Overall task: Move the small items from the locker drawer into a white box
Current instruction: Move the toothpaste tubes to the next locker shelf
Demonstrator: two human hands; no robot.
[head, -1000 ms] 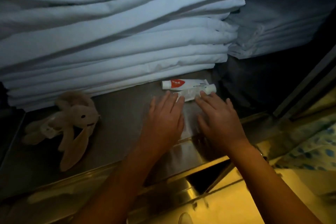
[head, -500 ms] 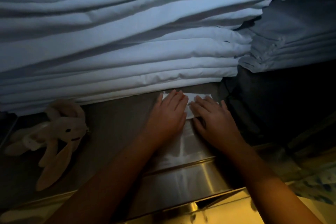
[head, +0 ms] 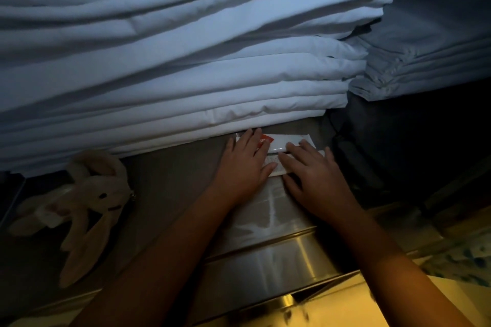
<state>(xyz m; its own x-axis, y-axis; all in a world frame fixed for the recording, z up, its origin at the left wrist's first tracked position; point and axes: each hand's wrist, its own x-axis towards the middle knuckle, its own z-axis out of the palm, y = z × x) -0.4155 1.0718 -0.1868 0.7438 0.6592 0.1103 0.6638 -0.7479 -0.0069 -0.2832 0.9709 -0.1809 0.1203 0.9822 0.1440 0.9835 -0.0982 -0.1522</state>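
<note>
Both bare hands lie flat, fingers spread, on 2 small white plastic tubes at the back of the grey metal drawer floor (head: 170, 188); neither hand has closed on anything yet. The left hand (head: 245, 164) covers the capped left end of the rear white tube with a red label (head: 279, 142), which lies tight against the foot of the tall stack of folded white sheets (head: 186, 61). The right hand (head: 316, 180) rests on the nearer, paler tube (head: 273, 166), only a short length of which shows between the 2 hands. Both tubes run left to right, their long axes across the line of the fingers, so I judge that each hand need only curl down over its own tube; the left is the nearer to the red-labelled one. A limp cream plush rabbit (head: 87, 202) lies well apart to the left, untouched. No white box is in view
</note>
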